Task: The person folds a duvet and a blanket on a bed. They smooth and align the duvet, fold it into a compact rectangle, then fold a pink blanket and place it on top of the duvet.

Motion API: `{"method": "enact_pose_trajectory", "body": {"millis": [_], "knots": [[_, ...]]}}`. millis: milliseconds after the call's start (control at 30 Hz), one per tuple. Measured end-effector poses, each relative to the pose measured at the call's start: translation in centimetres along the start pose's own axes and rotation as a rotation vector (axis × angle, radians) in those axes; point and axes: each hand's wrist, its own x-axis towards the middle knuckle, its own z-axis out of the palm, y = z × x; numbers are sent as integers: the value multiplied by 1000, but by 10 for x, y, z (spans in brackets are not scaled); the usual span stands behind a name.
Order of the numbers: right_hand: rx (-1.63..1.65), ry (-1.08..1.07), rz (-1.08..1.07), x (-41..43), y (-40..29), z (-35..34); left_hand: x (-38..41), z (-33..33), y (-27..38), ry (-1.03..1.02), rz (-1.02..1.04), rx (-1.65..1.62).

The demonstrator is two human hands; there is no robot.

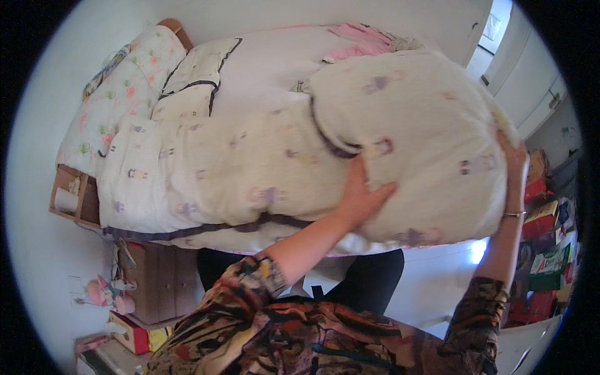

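Note:
A cream quilt (225, 154) with small printed figures and dark piping lies along the near side of the bed, its right end folded over in a thick bulge. My left hand (363, 197) rests on that bulge beside the dark-edged fold, thumb spread from the fingers; the fingertips lie by the piping. At the far right end of the quilt, my right hand (514, 152) presses against its outer side, with its fingertips partly hidden, so its grip is unclear. Two matching pillows (199, 70) lie toward the head end, beside a floral-covered headboard (126, 93).
Pink clothing (361, 40) lies on the white sheet (267, 61) at the back. A wooden shelf (89, 199) holds a white roll at left. Below it stands a brown cabinet (159, 281). Boxes and bags (541, 225) are stacked at right, near a white door (529, 75).

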Motion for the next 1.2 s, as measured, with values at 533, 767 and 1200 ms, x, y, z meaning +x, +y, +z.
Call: {"method": "enact_pose_trajectory", "body": {"millis": [533,767,1200], "knots": [[428,-252,-64,-245,-104,151,-132,-163,-65,-180,-514,103],[53,-560,-127,-294,-157,216,-198,-293,-39,516,-709,-18],[326,-688,-243,-247,-163,142,-199,-475,-39,1411,-362,743]]}}
